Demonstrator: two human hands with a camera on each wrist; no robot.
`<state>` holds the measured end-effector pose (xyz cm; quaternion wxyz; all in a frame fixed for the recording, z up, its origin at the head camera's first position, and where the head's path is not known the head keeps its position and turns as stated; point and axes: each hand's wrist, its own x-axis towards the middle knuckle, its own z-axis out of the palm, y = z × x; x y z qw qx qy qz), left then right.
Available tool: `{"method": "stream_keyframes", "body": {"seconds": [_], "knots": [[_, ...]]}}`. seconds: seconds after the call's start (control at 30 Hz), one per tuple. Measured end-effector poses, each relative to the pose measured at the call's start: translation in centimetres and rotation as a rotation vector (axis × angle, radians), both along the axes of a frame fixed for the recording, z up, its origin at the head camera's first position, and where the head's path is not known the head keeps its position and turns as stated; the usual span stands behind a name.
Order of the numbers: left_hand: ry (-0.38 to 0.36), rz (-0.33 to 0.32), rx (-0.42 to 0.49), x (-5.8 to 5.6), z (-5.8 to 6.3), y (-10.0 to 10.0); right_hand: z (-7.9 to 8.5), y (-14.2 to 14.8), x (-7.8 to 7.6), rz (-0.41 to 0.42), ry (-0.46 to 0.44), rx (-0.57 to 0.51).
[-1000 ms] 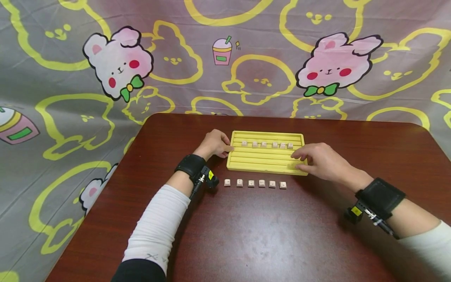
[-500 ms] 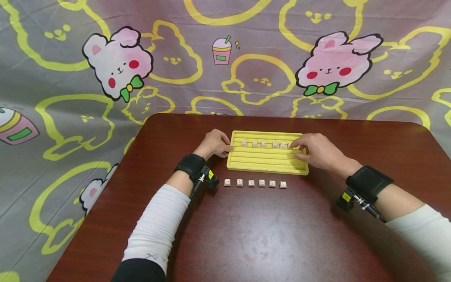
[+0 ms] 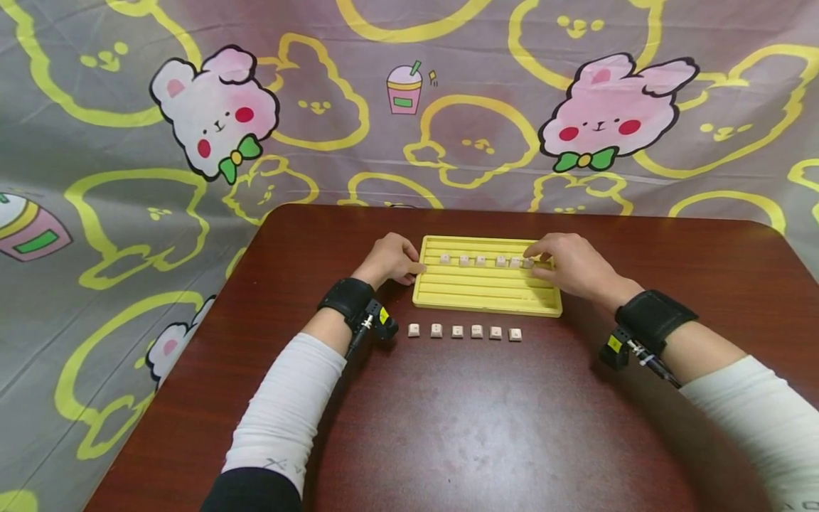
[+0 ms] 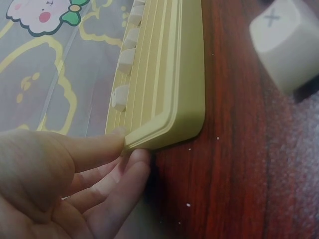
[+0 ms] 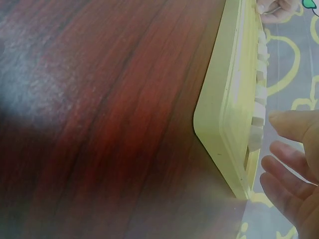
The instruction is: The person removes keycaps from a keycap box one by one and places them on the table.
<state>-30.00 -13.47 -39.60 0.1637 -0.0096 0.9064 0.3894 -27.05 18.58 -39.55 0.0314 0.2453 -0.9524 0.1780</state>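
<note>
A yellow ridged tray [image 3: 486, 302] lies on the table, with a row of white keycaps [image 3: 480, 261] standing in one of its upper grooves. My left hand [image 3: 389, 259] pinches the tray's left end; in the left wrist view the thumb [image 4: 94, 152] is on the rim and the fingers come from below. Over the tray's right end, my right hand [image 3: 576, 263] has its thumb and index fingertip beside the rightmost keycap [image 3: 527, 262]. The right wrist view shows this hand's fingers [image 5: 286, 184] spread and relaxed, with nothing between them.
In front of the tray, a second row of several white keycaps [image 3: 476, 331] lies spaced out on the brown wooden table [image 3: 461, 427]. A patterned curtain [image 3: 345, 85] hangs behind the table. One loose keycap [image 4: 286, 45] looms large in the left wrist view.
My right hand has moved up and away from me, from the tray's lower right part to the right end of the keycap row. The left hand keeps its place on the tray.
</note>
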Motion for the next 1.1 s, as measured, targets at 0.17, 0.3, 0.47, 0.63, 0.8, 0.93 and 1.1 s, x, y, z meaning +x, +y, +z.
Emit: {"method": "stream_keyframes", "body": {"seconds": [0.17,0.3,0.47,0.63,0.8,0.93,1.1], "knots": [[-0.002,-0.002,-0.003,0.0,0.2,0.0,-0.3,0.0,-0.4,0.002,0.01,-0.008],[-0.004,0.007,0.001,0.0,0.2,0.1,-0.5,-0.1,-0.7,-0.008,-0.002,-0.018],[-0.007,0.016,0.0,-0.1,0.2,0.2,-0.7,-0.2,-0.9,-0.014,-0.028,-0.016],[-0.008,0.012,0.002,-0.2,0.1,0.1,-0.9,-0.2,-1.1,-0.013,-0.035,-0.009],[-0.013,0.015,0.007,-0.2,0.0,0.1,-1.1,-0.4,-1.2,-0.012,-0.029,-0.002],[-0.013,0.022,0.006,-0.2,0.0,0.1,-1.1,-0.5,-1.3,-0.027,-0.036,0.004],[-0.015,0.036,-0.005,-0.3,-0.1,0.2,-1.1,-0.6,-1.3,-0.037,-0.031,0.013]]}}
